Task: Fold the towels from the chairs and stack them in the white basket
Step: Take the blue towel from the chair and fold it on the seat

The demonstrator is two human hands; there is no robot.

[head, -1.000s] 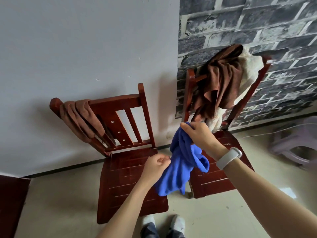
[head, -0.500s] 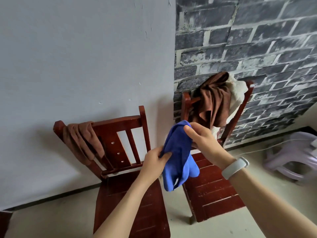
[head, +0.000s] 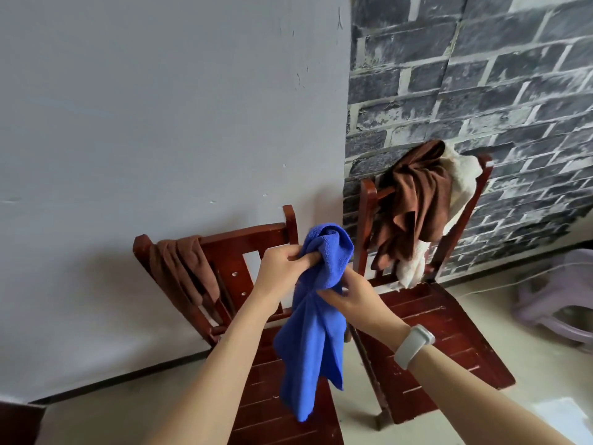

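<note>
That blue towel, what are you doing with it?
A person is holding the blue towel up in front of two red wooden chairs. The left hand grips it near the top and the right hand pinches it lower down; it hangs bunched, not yet folded. A brown towel is draped on the left chair, and a brown towel and a cream one hang on the right chair. No white basket is in view.

A bunched blue towel [head: 316,319] is hanging down in the air. Brown towels [head: 415,203] are hanging over both chairs [head: 449,319].
</note>
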